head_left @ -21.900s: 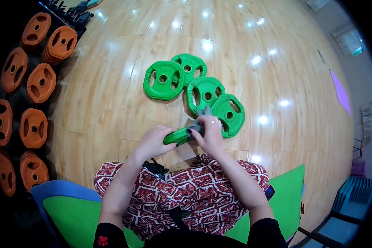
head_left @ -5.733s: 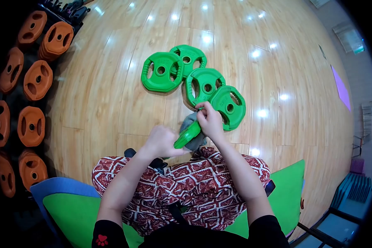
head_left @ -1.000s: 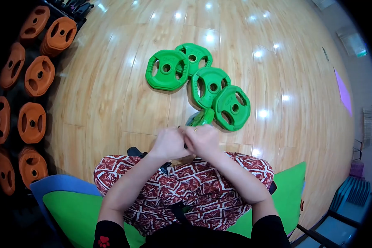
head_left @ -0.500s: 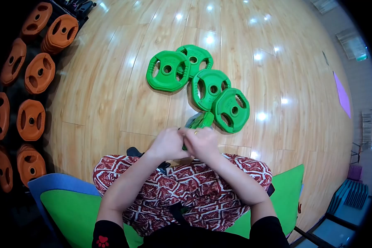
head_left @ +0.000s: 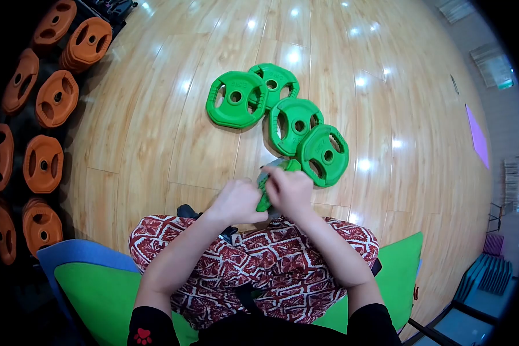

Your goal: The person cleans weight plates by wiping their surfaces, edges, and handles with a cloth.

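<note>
A green weight plate [head_left: 263, 203] stands on edge in front of my crossed legs, mostly covered by my hands. My left hand [head_left: 238, 202] is closed on its near left side. Over its right side my right hand [head_left: 291, 191] is curled, with a grey piece that looks like cloth [head_left: 275, 163] showing beside the fingers; its full shape is hidden. Just beyond lie more green plates: one near right [head_left: 324, 155], one in the middle [head_left: 296, 127], one at left [head_left: 236, 99] overlapping another behind it [head_left: 275, 82].
Orange weight plates [head_left: 44, 164] hang on a dark rack along the left. I sit on a green mat [head_left: 98, 294] with a blue mat [head_left: 86, 251] partly under it. A purple sheet [head_left: 477, 135] lies far right, and stacked blue-green items [head_left: 495, 275] stand at lower right.
My right hand has shifted slightly right and apart from the left hand, its fingers now higher over the plate. More of the plate shows between the hands. The left hand has barely moved.
</note>
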`<state>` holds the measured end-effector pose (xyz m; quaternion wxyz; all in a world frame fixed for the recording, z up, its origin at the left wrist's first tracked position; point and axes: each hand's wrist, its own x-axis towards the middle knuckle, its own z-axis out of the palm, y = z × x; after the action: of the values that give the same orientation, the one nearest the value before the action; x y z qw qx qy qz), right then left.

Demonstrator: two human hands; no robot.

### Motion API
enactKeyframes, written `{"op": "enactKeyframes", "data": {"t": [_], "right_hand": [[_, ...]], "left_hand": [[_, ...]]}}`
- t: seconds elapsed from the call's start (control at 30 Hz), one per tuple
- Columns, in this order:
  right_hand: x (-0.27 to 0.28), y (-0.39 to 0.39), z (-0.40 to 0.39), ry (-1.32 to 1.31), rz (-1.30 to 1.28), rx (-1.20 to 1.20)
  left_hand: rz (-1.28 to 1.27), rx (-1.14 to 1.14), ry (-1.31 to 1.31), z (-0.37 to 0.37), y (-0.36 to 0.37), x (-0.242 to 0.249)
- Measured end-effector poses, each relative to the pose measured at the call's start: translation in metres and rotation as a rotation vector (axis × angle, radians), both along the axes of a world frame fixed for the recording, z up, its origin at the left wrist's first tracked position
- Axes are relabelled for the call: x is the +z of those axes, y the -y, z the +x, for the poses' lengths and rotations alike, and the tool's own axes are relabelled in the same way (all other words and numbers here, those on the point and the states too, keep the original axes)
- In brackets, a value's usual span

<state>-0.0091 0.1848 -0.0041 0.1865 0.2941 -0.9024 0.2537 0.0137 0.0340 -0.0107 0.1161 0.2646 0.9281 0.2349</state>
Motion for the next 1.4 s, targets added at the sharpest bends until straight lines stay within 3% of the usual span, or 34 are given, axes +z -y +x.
{"op": "enactKeyframes", "data": {"t": [0.17,0.23,0.33,0.5,0.6,0.73,0.83,0.97,1.13,1.23,1.4], "right_hand": [[-0.015,-0.029,-0.039,0.324,-0.221,-0.238],[-0.025,-0.037,-0.047,0.549,-0.260,-0.400],[-0.021,-0.029,-0.039,0.488,-0.326,-0.375],[-0.001,-0.011,-0.018,0.236,-0.255,-0.117],[0.002,-0.018,-0.023,0.328,-0.173,-0.154],[-0.019,-0.038,-0.044,0.704,-0.330,-0.325],[-0.024,-0.044,-0.049,0.774,-0.346,-0.365],[-0.018,-0.038,-0.040,0.688,-0.309,-0.437],[-0.008,-0.018,-0.010,0.339,-0.297,-0.211],[-0.023,-0.035,-0.028,0.462,-0.295,-0.421],[-0.043,-0.043,-0.039,0.546,-0.337,-0.523]], "left_hand": [[-0.014,-0.066,-0.048,-0.004,0.006,0.001],[0.062,-0.017,-0.202,-0.003,0.008,0.002],[0.191,0.075,-0.246,-0.007,0.002,0.008],[0.188,0.142,-0.173,-0.001,-0.003,-0.001],[0.240,0.057,-0.141,-0.004,-0.001,-0.007],[0.274,-0.014,-0.127,-0.009,0.001,-0.004],[0.269,-0.002,-0.105,-0.009,0.000,0.003],[0.162,-0.011,-0.091,-0.006,-0.002,0.001],[0.191,0.006,0.002,-0.002,-0.005,0.000],[0.191,-0.020,0.055,-0.004,-0.007,0.002],[0.164,-0.062,0.066,-0.006,0.002,0.003]]}}
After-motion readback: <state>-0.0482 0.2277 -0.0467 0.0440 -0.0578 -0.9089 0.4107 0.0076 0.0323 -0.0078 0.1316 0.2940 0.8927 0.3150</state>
